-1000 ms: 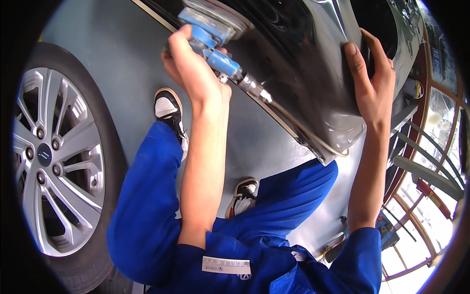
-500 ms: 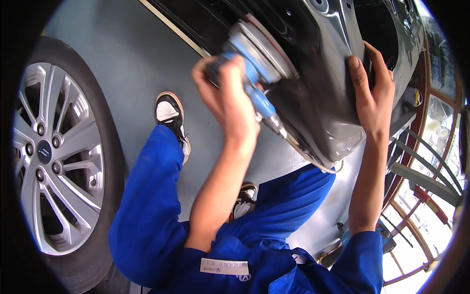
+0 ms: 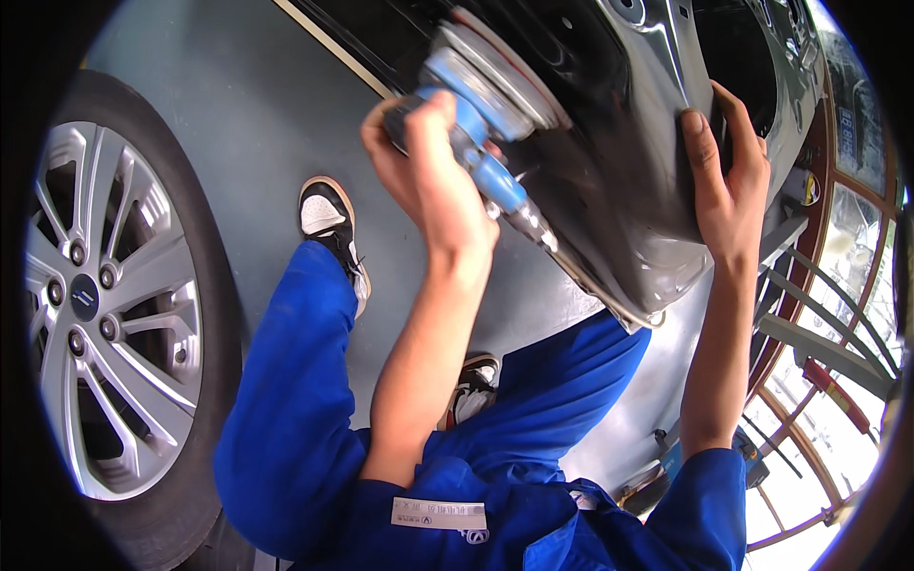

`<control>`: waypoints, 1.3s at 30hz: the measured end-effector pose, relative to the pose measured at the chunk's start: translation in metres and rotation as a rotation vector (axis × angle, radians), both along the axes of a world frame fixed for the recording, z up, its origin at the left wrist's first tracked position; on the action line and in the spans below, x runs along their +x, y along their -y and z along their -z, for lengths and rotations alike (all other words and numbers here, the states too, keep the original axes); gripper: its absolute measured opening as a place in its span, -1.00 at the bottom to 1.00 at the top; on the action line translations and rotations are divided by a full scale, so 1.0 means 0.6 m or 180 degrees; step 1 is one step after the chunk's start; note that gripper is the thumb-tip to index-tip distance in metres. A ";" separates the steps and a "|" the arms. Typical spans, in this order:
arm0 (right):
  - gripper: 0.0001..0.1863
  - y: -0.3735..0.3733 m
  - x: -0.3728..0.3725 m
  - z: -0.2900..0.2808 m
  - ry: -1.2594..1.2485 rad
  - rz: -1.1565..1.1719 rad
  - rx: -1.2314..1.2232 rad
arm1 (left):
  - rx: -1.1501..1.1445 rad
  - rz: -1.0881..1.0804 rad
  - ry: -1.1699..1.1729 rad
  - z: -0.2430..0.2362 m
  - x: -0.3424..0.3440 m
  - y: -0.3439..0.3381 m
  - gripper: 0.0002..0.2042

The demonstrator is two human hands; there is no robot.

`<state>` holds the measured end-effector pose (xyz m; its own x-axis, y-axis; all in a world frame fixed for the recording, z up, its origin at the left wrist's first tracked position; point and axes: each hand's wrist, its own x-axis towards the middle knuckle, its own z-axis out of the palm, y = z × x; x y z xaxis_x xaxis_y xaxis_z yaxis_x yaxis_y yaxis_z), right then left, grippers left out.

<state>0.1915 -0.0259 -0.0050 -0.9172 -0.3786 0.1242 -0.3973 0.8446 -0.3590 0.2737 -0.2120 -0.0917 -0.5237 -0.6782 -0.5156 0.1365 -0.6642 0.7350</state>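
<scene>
My left hand [image 3: 433, 195] is wrapped round a blue air sander [image 3: 484, 95], thumb over the top of its body. The sander's round pad is tilted, with its face against or very close to the dark, glossy car body panel [image 3: 609, 171]; exact contact cannot be told. A thin air hose [image 3: 586, 278] runs from the sander's blue handle along the panel's lower edge. My right hand [image 3: 725, 186] lies on the panel's right part, fingers apart, beside a dark opening. It holds no tool.
A wheel with silver spokes and a black tyre [image 3: 205, 238] stands at the left. My shoes [image 3: 327, 214] are on the grey floor [image 3: 276, 105] below. At the right are a grey metal stand [image 3: 819, 352], a red part [image 3: 838, 400] and large framed windows [image 3: 852, 238].
My left hand and the sander have shifted slightly up and left along the panel. The hose has moved with them. My right hand stays nearly in place.
</scene>
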 end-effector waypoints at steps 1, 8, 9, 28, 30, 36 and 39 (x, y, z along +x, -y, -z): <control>-0.44 0.001 0.002 -0.001 0.0045 0.0059 0.0041 | 0.0058 0.0006 0.0018 0.010 -0.007 0.013 -0.56; -0.43 0.002 -0.001 0.001 -0.0134 -0.0064 0.0040 | 0.0155 -0.0101 -0.0323 0.000 -0.005 0.012 -0.62; -0.43 -0.001 -0.001 0.002 -0.0087 -0.0052 0.0013 | 0.0233 -0.0124 -0.0416 -0.007 -0.004 0.009 -0.62; -0.44 -0.005 -0.006 0.002 0.0031 -0.0072 -0.0175 | 0.0440 -0.0273 -0.0244 0.034 0.025 -0.011 -0.56; -0.45 -0.004 -0.008 0.003 -0.0023 -0.0127 -0.0231 | 0.0355 -0.0290 -0.0277 0.032 0.021 -0.012 -0.56; -0.52 0.000 -0.002 -0.005 0.0260 -0.0095 -0.0248 | 0.0262 -0.0535 -0.0142 0.015 0.005 -0.006 -0.56; -0.53 0.001 -0.003 -0.003 0.0223 -0.0101 -0.0278 | 0.0317 -0.0576 -0.0139 0.018 0.005 -0.008 -0.57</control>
